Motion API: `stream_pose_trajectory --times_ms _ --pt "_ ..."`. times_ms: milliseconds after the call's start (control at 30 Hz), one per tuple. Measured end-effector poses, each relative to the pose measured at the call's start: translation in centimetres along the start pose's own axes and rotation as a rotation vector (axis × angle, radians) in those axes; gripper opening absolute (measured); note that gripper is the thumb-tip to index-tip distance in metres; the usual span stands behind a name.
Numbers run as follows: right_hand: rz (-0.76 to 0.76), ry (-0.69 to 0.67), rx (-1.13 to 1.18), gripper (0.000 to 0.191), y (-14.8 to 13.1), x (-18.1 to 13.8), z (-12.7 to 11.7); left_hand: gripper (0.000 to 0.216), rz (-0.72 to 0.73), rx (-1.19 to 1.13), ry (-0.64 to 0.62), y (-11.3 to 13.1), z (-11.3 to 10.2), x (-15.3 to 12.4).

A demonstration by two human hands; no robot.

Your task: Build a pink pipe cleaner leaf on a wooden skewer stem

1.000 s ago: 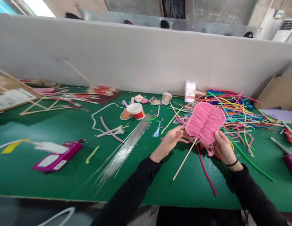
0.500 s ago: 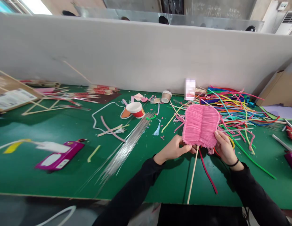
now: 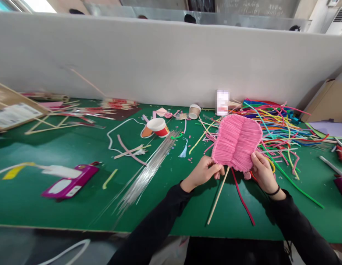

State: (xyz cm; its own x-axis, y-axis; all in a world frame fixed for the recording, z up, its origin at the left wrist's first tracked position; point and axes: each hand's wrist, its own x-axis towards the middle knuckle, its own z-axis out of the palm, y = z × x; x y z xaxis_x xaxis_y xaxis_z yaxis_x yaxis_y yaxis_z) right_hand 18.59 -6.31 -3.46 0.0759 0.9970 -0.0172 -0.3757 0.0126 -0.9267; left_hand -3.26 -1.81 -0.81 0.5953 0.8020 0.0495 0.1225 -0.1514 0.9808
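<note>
A pink fan made of pipe cleaners [image 3: 236, 142], with scalloped edges and a central ridge, is held tilted above the green table. Its thin wooden stick [image 3: 218, 195] points down toward the table's front edge. My left hand [image 3: 204, 172] pinches the fan's lower left edge between thumb and fingers. At the lower right edge, my right hand [image 3: 262, 172] grips with the thumb on the front; its other fingers are partly behind. Below the fan lies a dark red pipe cleaner [image 3: 243, 200] on the table.
A heap of coloured pipe cleaners [image 3: 281, 129] lies behind and right of the fan. Left of my hands are a bundle of thin wires [image 3: 151, 171], a red-and-white paper cup [image 3: 158, 127] and a purple device [image 3: 74, 183]. A propped phone-like screen [image 3: 222, 103] leans on the grey partition [image 3: 132, 62].
The pink fan has turned clockwise, its top leaning right and its stick's lower end swinging left. Both hands keep their hold on its lower edges.
</note>
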Motion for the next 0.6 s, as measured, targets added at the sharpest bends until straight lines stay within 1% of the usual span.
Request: stream_pose_trajectory --times_ms 233,333,400,467,567,600 --pt "-0.002 -0.041 -0.035 0.031 0.2 -0.1 -0.1 0.031 0.003 -0.015 0.009 -0.5 -0.1 0.2" --pt "-0.004 -0.033 -0.029 0.032 0.1 -0.1 -0.1 0.034 0.004 0.002 -0.005 -0.6 -0.2 0.2" --pt "-0.025 -0.007 -0.016 0.031 -0.2 -0.1 0.0 0.034 0.027 0.062 -0.017 -0.5 -0.3 0.2" --pt "-0.049 0.026 -0.015 0.031 -0.5 -0.1 0.1 0.032 0.082 0.152 0.024 -0.3 -0.4 0.2" --pt "-0.054 0.045 -0.030 0.033 -0.9 -0.2 0.4 0.030 0.181 0.249 0.156 -0.1 -0.5 0.1" --pt "-0.051 0.047 -0.033 0.034 -1.0 -0.2 0.5 0.030 0.200 0.257 0.174 -0.1 -0.6 0.0"
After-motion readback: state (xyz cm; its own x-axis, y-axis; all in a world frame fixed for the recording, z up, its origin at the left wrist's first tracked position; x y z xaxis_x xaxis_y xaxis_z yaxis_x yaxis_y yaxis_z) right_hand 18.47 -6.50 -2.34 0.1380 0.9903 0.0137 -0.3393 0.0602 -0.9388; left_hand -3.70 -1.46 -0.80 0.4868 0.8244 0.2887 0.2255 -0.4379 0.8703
